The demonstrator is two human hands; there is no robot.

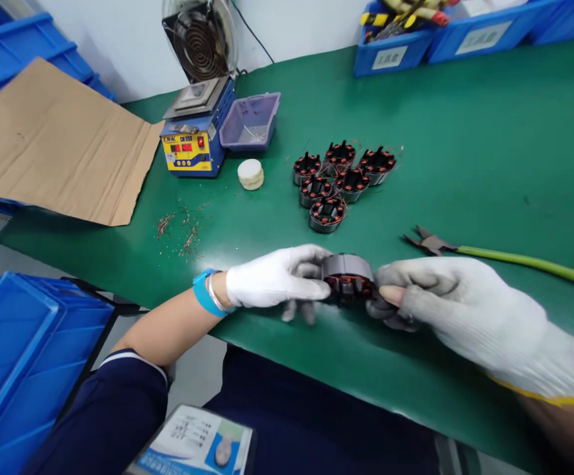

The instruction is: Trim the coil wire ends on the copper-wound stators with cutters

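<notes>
A motor stator [348, 269], a grey steel ring with black insulation and copper windings, is held on its side just above the bench's near edge. My left hand [280, 277], in a white glove, grips its left side between thumb and fingers. My right hand [458, 297], in a white glove with the thumb tip bare, has its fingers closed at the stator's right side; a wire there is too blurred to make out. Beyond my hands, several similar stators [327, 216] stand grouped on the bench. Diagonal cutters [519, 258] with green handles lie behind my right hand.
The green bench [465, 165] bears a blue-and-yellow solder pot [188, 155], a purple tray [252, 122], a round white block [251, 174] and copper wire clippings [189, 239]. A cardboard sheet [59, 145] leans at left. Blue tool bins [396, 56] line the back; a blue crate [20, 369] stands lower left.
</notes>
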